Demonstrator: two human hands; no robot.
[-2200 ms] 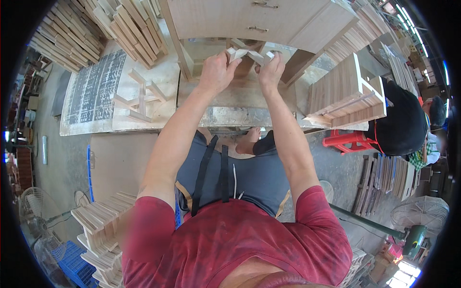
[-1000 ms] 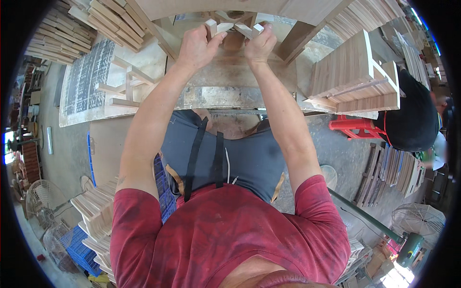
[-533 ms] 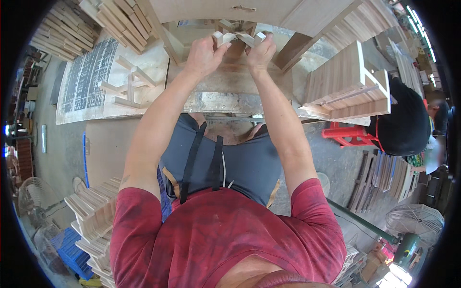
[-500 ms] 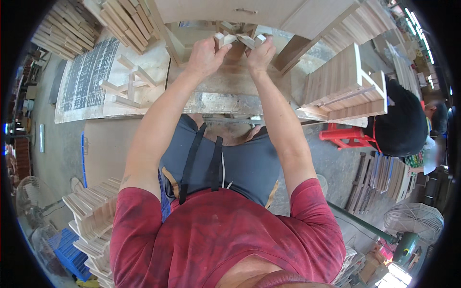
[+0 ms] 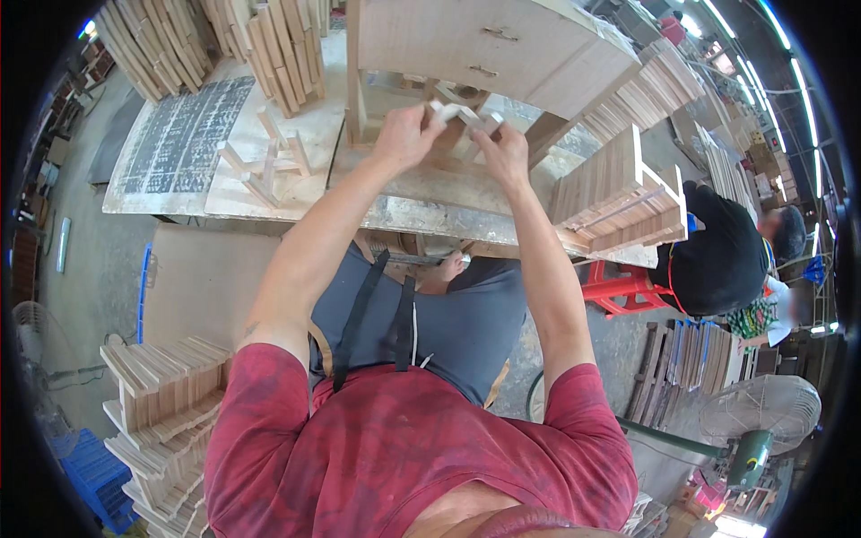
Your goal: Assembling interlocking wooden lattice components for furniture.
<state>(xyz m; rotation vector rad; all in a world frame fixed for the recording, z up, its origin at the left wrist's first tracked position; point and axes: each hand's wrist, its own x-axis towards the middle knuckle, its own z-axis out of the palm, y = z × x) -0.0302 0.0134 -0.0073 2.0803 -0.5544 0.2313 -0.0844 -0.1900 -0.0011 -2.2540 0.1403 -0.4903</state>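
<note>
My left hand [image 5: 408, 136] and my right hand [image 5: 504, 152] are raised over the workbench, closed on the two sides of a small pale wooden frame [image 5: 463, 114]. Its short bars angle toward each other between the hands; part of it is hidden by my fingers and blurred. To the left, a similar assembled wooden frame [image 5: 273, 163] with crossing bars lies on the bench. Just beyond my hands stands a pale wooden cabinet [image 5: 439, 40] with two pulls, and further wooden parts show in the opening beneath it.
Stacked wooden strips [image 5: 285, 58] stand at the back left, slatted wooden panels [image 5: 596, 184] at the bench's right end. A person in black [image 5: 717, 255] sits beyond, on a red stool [image 5: 619, 285]. More stacked wood [image 5: 166, 403] and a fan [image 5: 760, 412] flank me.
The view has shifted, showing more of the cabinet. My hands still grip the small frame, whose bars have turned and now sit at a different angle.
</note>
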